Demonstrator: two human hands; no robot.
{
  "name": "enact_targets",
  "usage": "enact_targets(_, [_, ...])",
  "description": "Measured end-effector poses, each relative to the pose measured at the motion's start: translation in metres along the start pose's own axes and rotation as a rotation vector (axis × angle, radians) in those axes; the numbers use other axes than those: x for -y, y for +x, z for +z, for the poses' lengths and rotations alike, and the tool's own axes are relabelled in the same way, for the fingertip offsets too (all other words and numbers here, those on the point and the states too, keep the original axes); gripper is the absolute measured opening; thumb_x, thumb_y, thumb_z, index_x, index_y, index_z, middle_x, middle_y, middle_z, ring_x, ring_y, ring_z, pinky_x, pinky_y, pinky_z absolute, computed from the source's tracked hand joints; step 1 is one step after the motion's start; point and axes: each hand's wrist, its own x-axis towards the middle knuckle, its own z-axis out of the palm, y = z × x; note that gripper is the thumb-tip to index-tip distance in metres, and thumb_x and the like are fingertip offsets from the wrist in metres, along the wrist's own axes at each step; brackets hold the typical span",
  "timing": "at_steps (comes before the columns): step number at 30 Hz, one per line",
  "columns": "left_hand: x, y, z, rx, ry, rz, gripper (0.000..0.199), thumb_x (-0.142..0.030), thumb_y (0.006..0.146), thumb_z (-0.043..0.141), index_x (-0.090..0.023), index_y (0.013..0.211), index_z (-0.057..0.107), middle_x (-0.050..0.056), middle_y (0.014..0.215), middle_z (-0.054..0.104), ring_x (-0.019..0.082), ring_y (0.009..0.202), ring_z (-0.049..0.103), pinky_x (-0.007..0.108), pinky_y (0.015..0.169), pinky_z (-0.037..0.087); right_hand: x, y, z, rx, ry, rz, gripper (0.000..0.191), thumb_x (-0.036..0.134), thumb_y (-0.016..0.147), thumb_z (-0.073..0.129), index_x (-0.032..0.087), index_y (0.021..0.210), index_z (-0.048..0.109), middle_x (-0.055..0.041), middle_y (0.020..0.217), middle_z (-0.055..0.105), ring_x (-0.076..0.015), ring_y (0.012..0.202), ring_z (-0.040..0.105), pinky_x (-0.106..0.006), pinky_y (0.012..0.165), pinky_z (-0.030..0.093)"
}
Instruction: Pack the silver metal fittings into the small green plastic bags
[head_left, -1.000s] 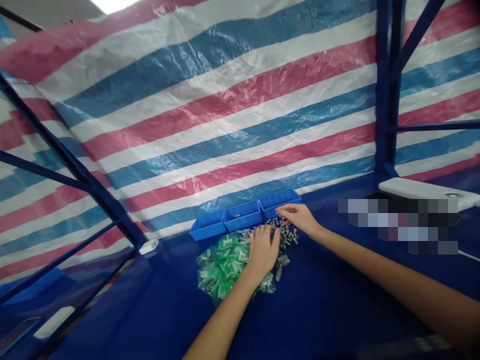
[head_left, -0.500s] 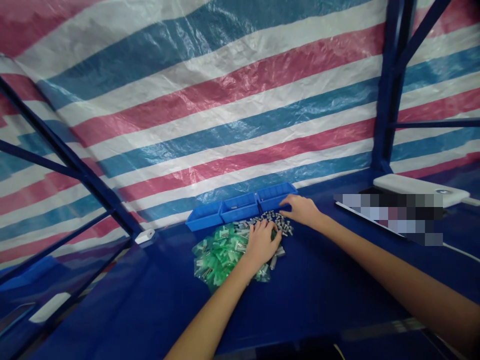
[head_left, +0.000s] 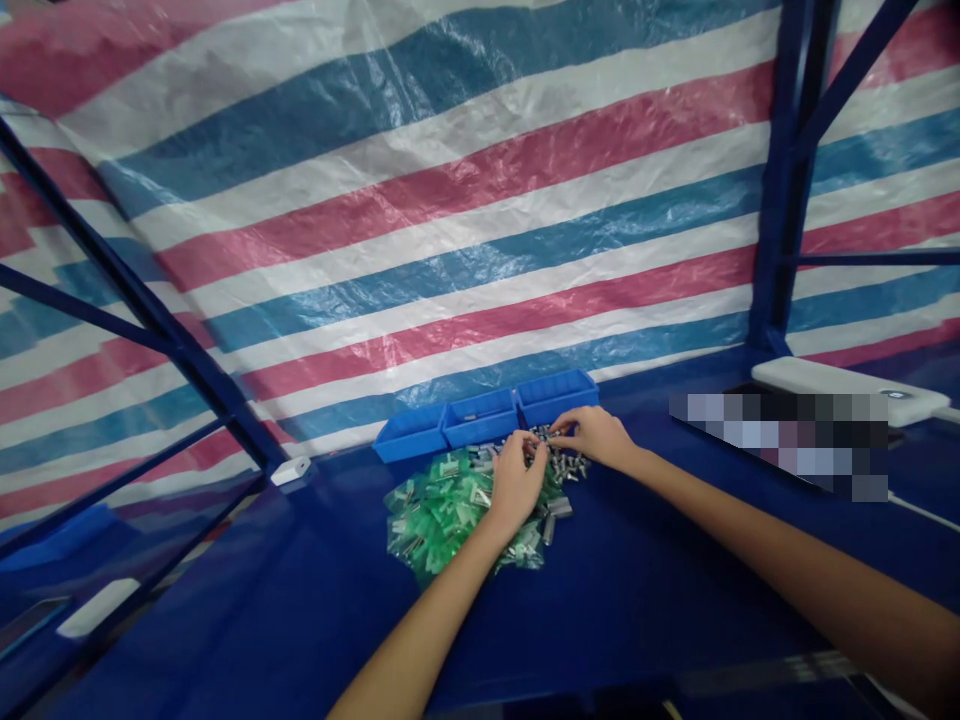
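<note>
A heap of small green and clear plastic packets (head_left: 442, 515) lies on the dark blue table (head_left: 622, 590). Loose small metal parts (head_left: 571, 466) are scattered at its upper right. My left hand (head_left: 519, 475) is over the right side of the packets, fingers bent together at the metal parts. Close beside it, my right hand (head_left: 594, 436) reaches in from the right with thumb and fingertips pinched. The fingertips of both hands nearly meet; whatever is between them is too small to make out.
Three joined blue bins (head_left: 480, 420) stand behind the heap, with a small item in the middle one. A white box (head_left: 291, 471) sits left. At right are a white device (head_left: 847, 388) and a blurred-out flat object (head_left: 795, 440). Blue posts (head_left: 780, 190) frame a striped sheet.
My right hand has moved left and slightly down toward my left hand. The left fingers have drawn together and lifted a little off the parts, and both hands now come close together.
</note>
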Motion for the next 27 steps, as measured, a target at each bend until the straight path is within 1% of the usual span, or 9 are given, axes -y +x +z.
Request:
enact_targets(2, [0.001, 0.001, -0.001, -0.006, -0.070, -0.039, 0.023, -0.041, 0.086, 0.041, -0.020, 0.081, 0.050, -0.002, 0.074, 0.053, 0.013, 0.072, 0.050, 0.026, 0.069, 0.036, 0.002, 0.002, 0.002, -0.004, 0.217, 0.004, 0.024, 0.039, 0.069, 0.066, 0.022, 0.086, 0.072, -0.0029, 0.082, 0.072, -0.0184, 0.076, 0.066, -0.026, 0.066, 0.050])
enact_targets(5, [0.001, 0.001, -0.002, -0.003, -0.128, -0.076, 0.032, -0.046, 0.088, 0.035, -0.019, 0.075, 0.047, -0.003, 0.069, 0.049, 0.012, 0.068, 0.047, 0.024, 0.066, 0.034, 0.007, 0.002, 0.009, 0.084, 0.553, -0.020, 0.034, 0.034, 0.068, 0.067, 0.016, 0.096, 0.069, -0.0071, 0.087, 0.072, -0.0192, 0.079, 0.067, -0.027, 0.069, 0.053])
enact_targets(7, [0.001, 0.002, -0.002, -0.013, -0.163, -0.077, 0.034, -0.045, 0.089, 0.033, -0.019, 0.071, 0.045, -0.004, 0.066, 0.046, 0.011, 0.067, 0.045, 0.024, 0.065, 0.032, 0.012, 0.000, 0.013, 0.130, 0.662, -0.046, 0.038, 0.031, 0.067, 0.066, 0.015, 0.101, 0.067, -0.0079, 0.089, 0.072, -0.0203, 0.082, 0.067, -0.028, 0.069, 0.054])
enact_targets(11, [0.002, 0.003, -0.001, -0.037, -0.204, -0.068, 0.029, -0.039, 0.088, 0.037, -0.019, 0.068, 0.040, -0.005, 0.063, 0.040, 0.010, 0.065, 0.041, 0.023, 0.063, 0.031, 0.019, -0.005, 0.016, 0.089, 0.623, -0.104, 0.034, 0.025, 0.068, 0.064, 0.015, 0.101, 0.067, -0.0063, 0.084, 0.072, -0.0214, 0.081, 0.067, -0.030, 0.069, 0.054])
enact_targets(15, [0.003, 0.004, -0.002, -0.018, -0.186, -0.060, 0.025, -0.033, 0.085, 0.042, -0.019, 0.065, 0.037, -0.005, 0.060, 0.037, 0.010, 0.062, 0.038, 0.023, 0.062, 0.030, 0.023, -0.009, 0.019, 0.030, 0.553, -0.142, 0.033, 0.020, 0.068, 0.062, 0.016, 0.100, 0.066, -0.0046, 0.082, 0.072, -0.0197, 0.078, 0.068, -0.030, 0.072, 0.053])
enact_targets(18, [0.004, 0.004, -0.003, -0.012, -0.187, -0.055, 0.023, -0.028, 0.084, 0.042, -0.018, 0.063, 0.037, -0.005, 0.060, 0.039, 0.010, 0.061, 0.038, 0.023, 0.062, 0.030, 0.025, -0.012, 0.023, 0.012, 0.566, -0.120, 0.037, 0.019, 0.067, 0.063, 0.014, 0.104, 0.064, -0.0048, 0.081, 0.072, -0.0193, 0.077, 0.068, -0.030, 0.072, 0.053])
enact_targets(21, [0.003, 0.004, -0.003, -0.040, -0.187, -0.076, 0.024, -0.030, 0.084, 0.043, -0.019, 0.064, 0.037, -0.005, 0.060, 0.038, 0.011, 0.061, 0.039, 0.023, 0.062, 0.031, 0.030, -0.015, 0.023, -0.026, 0.577, -0.106, 0.039, 0.019, 0.068, 0.062, 0.016, 0.107, 0.061, -0.0043, 0.081, 0.072, -0.0186, 0.078, 0.068, -0.030, 0.073, 0.053])
enact_targets(24, [0.001, 0.003, -0.002, -0.060, -0.178, -0.087, 0.029, -0.037, 0.086, 0.040, -0.019, 0.064, 0.040, -0.003, 0.064, 0.043, 0.012, 0.065, 0.043, 0.025, 0.066, 0.034, 0.037, -0.019, 0.019, -0.095, 0.538, -0.154, 0.037, 0.018, 0.072, 0.058, 0.020, 0.109, 0.058, -0.0022, 0.085, 0.071, -0.0168, 0.080, 0.067, -0.029, 0.075, 0.052])
enact_targets(27, [0.000, 0.002, -0.001, -0.054, -0.229, -0.037, 0.032, -0.039, 0.089, 0.034, -0.019, 0.069, 0.049, 0.002, 0.076, 0.054, 0.015, 0.076, 0.048, 0.028, 0.075, 0.036, 0.044, -0.022, 0.015, -0.138, 0.545, -0.177, 0.038, 0.018, 0.073, 0.056, 0.021, 0.111, 0.056, -0.0022, 0.086, 0.070, -0.0156, 0.079, 0.067, -0.026, 0.066, 0.053])
